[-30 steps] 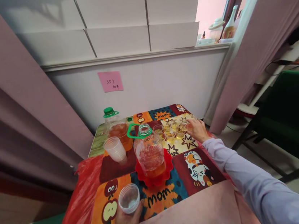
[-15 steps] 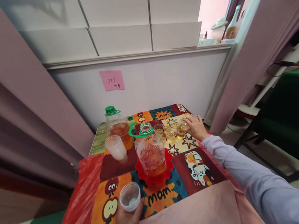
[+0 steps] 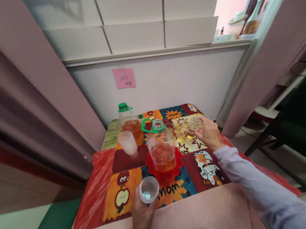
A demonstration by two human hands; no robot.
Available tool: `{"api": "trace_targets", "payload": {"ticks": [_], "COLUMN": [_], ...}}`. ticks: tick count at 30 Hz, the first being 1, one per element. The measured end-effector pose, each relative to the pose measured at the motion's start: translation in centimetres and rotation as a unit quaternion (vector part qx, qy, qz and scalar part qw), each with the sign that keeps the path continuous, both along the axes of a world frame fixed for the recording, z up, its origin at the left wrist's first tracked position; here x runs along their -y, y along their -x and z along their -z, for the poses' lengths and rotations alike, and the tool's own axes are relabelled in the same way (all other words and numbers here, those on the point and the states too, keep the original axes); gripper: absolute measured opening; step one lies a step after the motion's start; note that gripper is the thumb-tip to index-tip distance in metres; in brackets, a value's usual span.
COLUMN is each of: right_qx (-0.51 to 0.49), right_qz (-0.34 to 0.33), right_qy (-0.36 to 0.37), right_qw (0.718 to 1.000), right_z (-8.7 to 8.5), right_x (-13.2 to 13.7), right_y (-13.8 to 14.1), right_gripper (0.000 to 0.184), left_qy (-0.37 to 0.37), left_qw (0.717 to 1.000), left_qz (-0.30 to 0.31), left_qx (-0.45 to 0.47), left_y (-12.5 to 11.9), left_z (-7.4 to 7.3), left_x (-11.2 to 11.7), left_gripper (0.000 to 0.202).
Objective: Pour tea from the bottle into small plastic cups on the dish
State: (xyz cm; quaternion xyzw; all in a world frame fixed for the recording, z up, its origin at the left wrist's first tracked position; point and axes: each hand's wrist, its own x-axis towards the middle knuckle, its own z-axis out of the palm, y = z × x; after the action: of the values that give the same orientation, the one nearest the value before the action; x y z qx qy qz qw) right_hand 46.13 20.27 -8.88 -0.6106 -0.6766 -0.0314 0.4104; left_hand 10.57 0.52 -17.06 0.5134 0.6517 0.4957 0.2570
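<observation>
While your left hand (image 3: pixel 143 213) grips the near cup (image 3: pixel 149 190) at lower centre, your right hand (image 3: pixel 209 131) pinches the far cup (image 3: pixel 197 124) right of centre; dragging sideways could spill the filled cups (image 3: pixel 181 133) beside it, and a knock could tip the uncapped jug (image 3: pixel 161 150) mid-frame.

The pink note (image 3: pixel 124 82) reads "357"; the patterned mat (image 3: pixel 190 165), "MOM".

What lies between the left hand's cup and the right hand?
In the head view, the open jug stands there, on a red scalloped tray.
</observation>
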Motion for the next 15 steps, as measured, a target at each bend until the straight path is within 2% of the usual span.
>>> {"api": "trace_targets", "payload": {"ticks": [1, 3, 5, 6, 8, 10, 13, 15], "right_qx": [-0.111, -0.304, -0.405, -0.418, -0.390, -0.320, -0.204, -0.143], "right_qz": [-0.005, -0.107, -0.205, -0.240, -0.287, -0.301, -0.313, -0.347], "right_qy": [-0.005, 0.019, 0.055, 0.062, 0.069, 0.046, 0.015, 0.025], "right_qw": [0.994, 0.947, 0.889, 0.874, 0.872, 0.897, 0.927, 0.927], "right_z": [-0.4, -1.3, -2.1, -2.4, -2.3, -1.5, 0.3, 1.3], "right_x": [2.0, 6.6, 11.1, 12.9, 15.7, 17.2, 18.1, 18.3], "right_y": [1.5, 5.0, 8.6, 10.2, 12.8, 14.3, 15.1, 14.7], "right_gripper": [0.065, 0.069, 0.065, 0.065, 0.066, 0.066, 0.068, 0.080], "left_qy": [0.000, -0.003, -0.004, -0.005, 0.002, 0.004, -0.008, -0.005], "left_qw": [1.000, 0.999, 0.998, 0.997, 0.996, 0.995, 0.995, 0.995], "left_qz": [0.010, 0.036, 0.062, 0.077, 0.089, 0.095, 0.097, 0.094], "left_qx": [-0.008, -0.016, -0.015, -0.010, 0.002, 0.009, 0.014, 0.027], "left_y": [-0.7, -2.3, -3.8, -4.4, -5.2, -5.5, -5.4, -5.1], "left_z": [-0.7, -2.4, -4.1, -4.8, -5.9, -6.3, -6.1, -5.7], "left_x": [0.1, 0.1, -0.2, -0.3, -0.4, -0.2, 0.4, 0.7], "left_gripper": [0.053, 0.046, 0.045, 0.045, 0.045, 0.043, 0.041, 0.043]}}
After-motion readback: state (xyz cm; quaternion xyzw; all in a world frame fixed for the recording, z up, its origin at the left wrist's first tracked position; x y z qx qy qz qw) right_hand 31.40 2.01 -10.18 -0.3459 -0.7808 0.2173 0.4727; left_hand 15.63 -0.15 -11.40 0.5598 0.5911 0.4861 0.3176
